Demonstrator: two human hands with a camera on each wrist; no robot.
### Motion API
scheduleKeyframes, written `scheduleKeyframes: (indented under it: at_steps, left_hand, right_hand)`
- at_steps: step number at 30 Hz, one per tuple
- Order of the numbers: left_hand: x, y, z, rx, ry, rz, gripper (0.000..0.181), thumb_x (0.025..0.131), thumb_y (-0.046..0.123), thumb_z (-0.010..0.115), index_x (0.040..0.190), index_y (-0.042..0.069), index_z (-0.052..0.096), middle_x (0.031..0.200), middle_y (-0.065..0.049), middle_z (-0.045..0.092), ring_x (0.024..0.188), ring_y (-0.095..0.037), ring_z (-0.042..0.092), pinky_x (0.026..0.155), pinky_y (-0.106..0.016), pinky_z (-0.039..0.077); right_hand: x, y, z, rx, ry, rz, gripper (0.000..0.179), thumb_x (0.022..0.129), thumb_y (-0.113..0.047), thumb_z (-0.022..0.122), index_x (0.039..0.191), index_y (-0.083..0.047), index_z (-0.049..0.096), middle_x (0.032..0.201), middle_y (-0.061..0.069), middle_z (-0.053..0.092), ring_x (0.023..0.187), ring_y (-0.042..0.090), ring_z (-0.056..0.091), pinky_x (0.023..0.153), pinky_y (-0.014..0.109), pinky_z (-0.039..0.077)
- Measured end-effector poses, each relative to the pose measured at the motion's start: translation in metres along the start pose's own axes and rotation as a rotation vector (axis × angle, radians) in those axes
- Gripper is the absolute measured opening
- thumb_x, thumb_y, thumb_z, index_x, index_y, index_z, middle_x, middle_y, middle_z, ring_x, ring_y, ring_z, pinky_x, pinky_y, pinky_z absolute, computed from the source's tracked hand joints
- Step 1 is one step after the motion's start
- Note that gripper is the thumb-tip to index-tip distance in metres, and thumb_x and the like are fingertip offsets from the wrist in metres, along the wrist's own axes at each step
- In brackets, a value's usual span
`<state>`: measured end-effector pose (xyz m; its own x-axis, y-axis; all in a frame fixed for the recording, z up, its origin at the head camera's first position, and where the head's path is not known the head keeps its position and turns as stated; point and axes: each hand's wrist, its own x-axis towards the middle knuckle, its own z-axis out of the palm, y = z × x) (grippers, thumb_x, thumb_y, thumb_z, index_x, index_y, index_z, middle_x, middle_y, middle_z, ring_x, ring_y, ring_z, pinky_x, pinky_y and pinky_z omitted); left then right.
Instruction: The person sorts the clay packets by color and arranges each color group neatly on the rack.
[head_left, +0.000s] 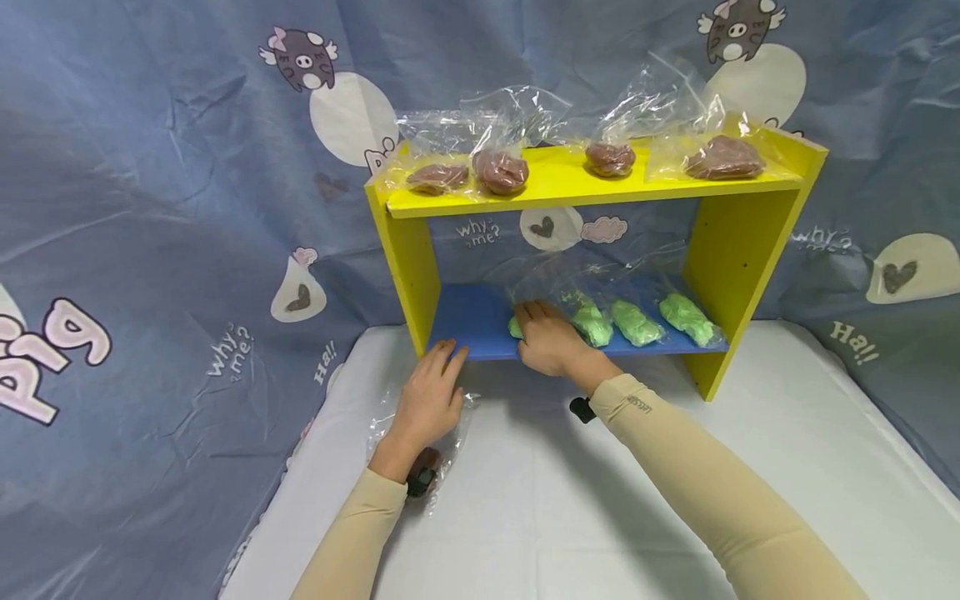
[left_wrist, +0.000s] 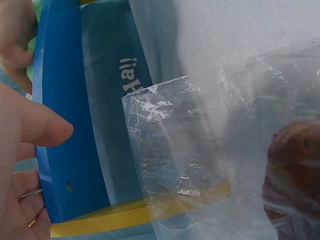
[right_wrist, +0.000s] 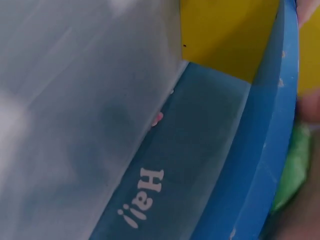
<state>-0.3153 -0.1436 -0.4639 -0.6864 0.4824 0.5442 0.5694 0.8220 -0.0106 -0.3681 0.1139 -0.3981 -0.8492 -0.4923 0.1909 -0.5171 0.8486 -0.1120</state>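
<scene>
My left hand (head_left: 431, 392) rests with extended fingers on the left front edge of the blue shelf board (head_left: 472, 321). Beneath its wrist, on the white table, lies a clear plastic bag with a brown lump (left_wrist: 295, 175). Farther right, my right hand (head_left: 551, 337) reaches onto the blue board and grips a bagged light green lump (head_left: 515, 327), mostly hidden by the hand. Its thumb is not clearly seen. Right of that hand, three more bagged green lumps (head_left: 637, 323) lie in a row on the board.
A yellow upper board (head_left: 555, 179) carries several bagged brown lumps (head_left: 501, 172), their clear plastic standing up behind. Yellow side panels (head_left: 738, 250) bound the shelf. The white table (head_left: 525, 500) spreads in front; a blue printed cloth (head_left: 187, 208) hangs behind.
</scene>
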Motion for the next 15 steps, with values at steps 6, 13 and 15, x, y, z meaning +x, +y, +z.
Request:
scheduleKeyframes:
  at_steps: [6, 13, 15]
  left_hand:
    - [0.002, 0.003, 0.003, -0.005, -0.013, 0.010, 0.070, 0.087, 0.012, 0.072, 0.150, 0.005, 0.044, 0.153, -0.020, 0.040, 0.143, -0.038, 0.035, 0.117, -0.049, 0.030]
    - [0.002, 0.002, 0.005, -0.004, -0.015, 0.002, 0.072, 0.086, 0.011, 0.072, 0.151, 0.006, 0.042, 0.153, -0.020, 0.039, 0.143, -0.038, 0.034, 0.117, -0.049, 0.031]
    - [0.002, 0.002, 0.004, -0.008, -0.020, -0.015, 0.072, 0.087, 0.012, 0.072, 0.152, 0.007, 0.041, 0.154, -0.019, 0.038, 0.144, -0.037, 0.033, 0.117, -0.049, 0.031]
  right_hand:
    - [-0.004, -0.001, 0.007, -0.010, -0.050, 0.063, 0.096, 0.098, -0.073, 0.029, 0.160, -0.001, 0.015, 0.165, 0.022, 0.015, 0.152, 0.040, 0.011, 0.122, 0.052, 0.011]
    - [-0.001, -0.001, 0.012, -0.058, -0.048, 0.044, 0.102, 0.094, -0.077, 0.029, 0.160, 0.000, 0.014, 0.165, 0.023, 0.013, 0.152, 0.040, 0.011, 0.122, 0.053, 0.012]
    - [0.001, -0.001, 0.012, -0.067, -0.046, 0.035, 0.103, 0.094, -0.078, 0.028, 0.160, 0.000, 0.015, 0.165, 0.023, 0.013, 0.151, 0.040, 0.011, 0.122, 0.053, 0.012]
